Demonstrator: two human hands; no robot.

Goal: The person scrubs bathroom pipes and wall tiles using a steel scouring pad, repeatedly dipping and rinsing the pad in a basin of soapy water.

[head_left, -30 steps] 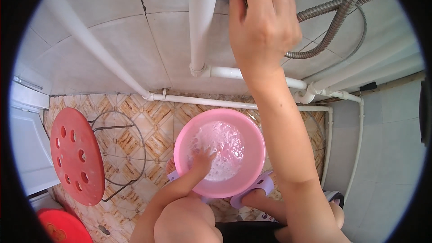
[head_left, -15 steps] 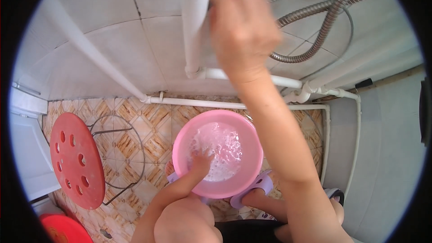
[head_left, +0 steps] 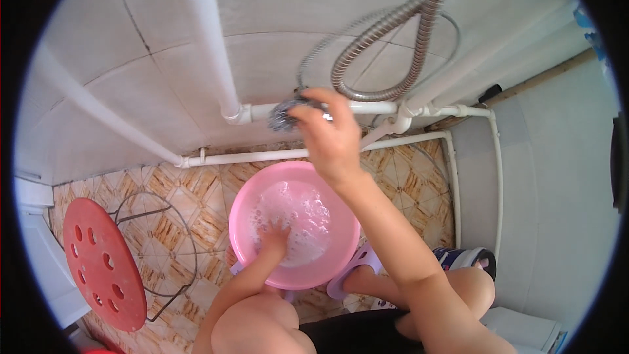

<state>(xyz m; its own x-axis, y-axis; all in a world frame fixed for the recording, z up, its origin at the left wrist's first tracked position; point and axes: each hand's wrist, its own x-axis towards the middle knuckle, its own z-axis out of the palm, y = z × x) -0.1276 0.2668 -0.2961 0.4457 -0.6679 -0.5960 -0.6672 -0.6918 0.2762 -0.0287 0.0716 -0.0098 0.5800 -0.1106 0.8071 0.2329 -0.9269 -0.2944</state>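
A pink plastic basin (head_left: 242,255) of foamy water (head_left: 303,233) stands on the floor in front of my knees. My left hand (head_left: 274,239) dips into it, its fingers apart and partly under the suds; no object shows in them. Above the basin's far rim, my right hand (head_left: 331,134) is closed around a small grey, shiny thing (head_left: 283,117). It is blurred and partly covered by my fingers, so its kind is unclear. Behind it a thin grey hose (head_left: 314,52) loops against the tiled wall; whether the two are joined I cannot tell.
White pipes (head_left: 255,156) run along the wall beyond the basin, and a thick metal shower hose (head_left: 419,46) hangs above them. On the left a red round stool (head_left: 105,265) with holes lies tipped over. A dark patterned bucket (head_left: 452,259) stands by my right leg.
My right hand has come down from high beside the upright pipe toward the basin, bringing the grey thing into sight. My left hand stays in the water. The whole view has shifted.
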